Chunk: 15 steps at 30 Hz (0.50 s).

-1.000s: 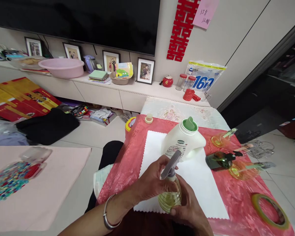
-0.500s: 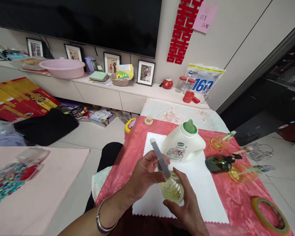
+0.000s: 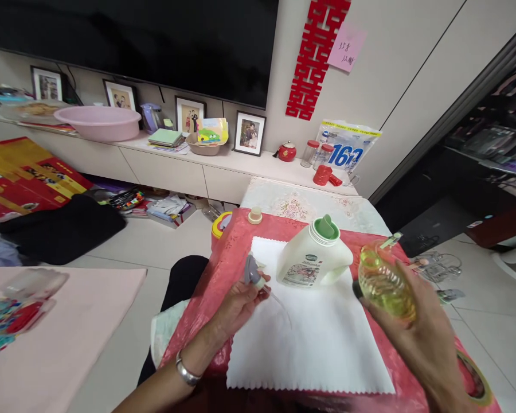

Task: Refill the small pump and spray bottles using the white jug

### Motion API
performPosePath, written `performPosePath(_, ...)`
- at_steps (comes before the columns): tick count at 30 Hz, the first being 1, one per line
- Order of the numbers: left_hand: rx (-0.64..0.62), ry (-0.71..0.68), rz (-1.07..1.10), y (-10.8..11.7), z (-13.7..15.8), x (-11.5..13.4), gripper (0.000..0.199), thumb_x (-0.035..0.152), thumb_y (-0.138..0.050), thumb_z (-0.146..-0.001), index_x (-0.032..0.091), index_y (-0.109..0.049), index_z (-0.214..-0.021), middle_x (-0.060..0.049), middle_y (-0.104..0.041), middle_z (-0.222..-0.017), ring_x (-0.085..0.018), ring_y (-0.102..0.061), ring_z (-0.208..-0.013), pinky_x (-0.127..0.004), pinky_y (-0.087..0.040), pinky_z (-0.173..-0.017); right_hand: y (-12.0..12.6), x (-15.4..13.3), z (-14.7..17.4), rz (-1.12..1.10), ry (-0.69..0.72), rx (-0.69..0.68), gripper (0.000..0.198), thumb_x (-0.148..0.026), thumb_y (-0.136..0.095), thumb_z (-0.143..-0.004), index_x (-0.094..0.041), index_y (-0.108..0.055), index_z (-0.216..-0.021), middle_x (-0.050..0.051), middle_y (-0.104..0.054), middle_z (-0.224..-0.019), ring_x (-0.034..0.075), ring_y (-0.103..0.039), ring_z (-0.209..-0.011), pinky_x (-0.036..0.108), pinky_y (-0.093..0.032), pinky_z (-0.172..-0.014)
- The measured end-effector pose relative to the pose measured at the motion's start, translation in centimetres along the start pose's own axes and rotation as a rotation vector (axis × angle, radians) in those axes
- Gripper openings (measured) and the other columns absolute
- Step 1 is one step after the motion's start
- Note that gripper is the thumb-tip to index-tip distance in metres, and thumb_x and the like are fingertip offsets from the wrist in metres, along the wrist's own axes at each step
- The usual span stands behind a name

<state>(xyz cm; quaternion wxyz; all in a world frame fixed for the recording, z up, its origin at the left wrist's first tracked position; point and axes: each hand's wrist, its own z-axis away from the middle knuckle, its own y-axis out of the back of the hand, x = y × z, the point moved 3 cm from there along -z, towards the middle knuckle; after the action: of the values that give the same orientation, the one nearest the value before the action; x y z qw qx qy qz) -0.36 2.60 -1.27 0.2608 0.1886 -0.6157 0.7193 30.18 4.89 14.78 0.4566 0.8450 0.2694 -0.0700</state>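
Note:
My left hand [image 3: 243, 304] is closed on a grey pump head [image 3: 252, 271] with a thin clear dip tube [image 3: 281, 307] hanging from it, above the white sheet. Over at the right side of the table, my right hand [image 3: 430, 327] grips a ribbed clear bottle [image 3: 387, 292] of yellow liquid, slightly blurred. A large white jug [image 3: 303, 261] with a green spout [image 3: 327, 228] stands between the two hands at the back of the white sheet [image 3: 309, 355]. The dark bottle seen earlier is mostly hidden behind my right hand.
A pale cap [image 3: 255, 215] sits on the red table cover [image 3: 215, 298] at the back left. Another pump bottle's nozzle [image 3: 391, 241] shows behind the held bottle. A tape roll [image 3: 477, 381] lies front right. The pink side table [image 3: 94, 327] bears colourful beads [image 3: 0, 321].
The pump head has come off the ribbed bottle and stays in my left hand, which moved slightly left. My right hand has carried the bottle to the right.

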Motion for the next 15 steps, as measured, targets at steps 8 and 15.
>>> performPosePath(8, -0.086, 0.135, 0.025, 2.4, 0.3, -3.2, 0.040, 0.035, -0.094, -0.065, 0.024, -0.076, -0.099, -0.004, -0.072, -0.106, -0.017, -0.069, -0.091, -0.033, -0.052, -0.087, 0.9, -1.7, -7.6, 0.335, 0.460, 0.056, 0.065, -0.050, -0.050, -0.097, -0.008, -0.049, -0.147, 0.021, -0.051, -0.131, 0.036, -0.050, -0.116, 0.052, -0.045, -0.096)
performPosePath(15, -0.124, 0.161, 0.057, 2.6, 0.1, -3.5, 0.041, 0.033, -0.094, -0.067, 0.024, -0.075, -0.103, -0.004, -0.071, -0.107, -0.016, -0.069, -0.091, -0.033, -0.049, -0.088, 0.5, -2.5, -9.7, 0.493, 0.609, 0.001, 0.056, -0.039, -0.047, -0.097, -0.009, -0.047, -0.145, 0.021, -0.051, -0.130, 0.036, -0.051, -0.115, 0.048, -0.046, -0.088)
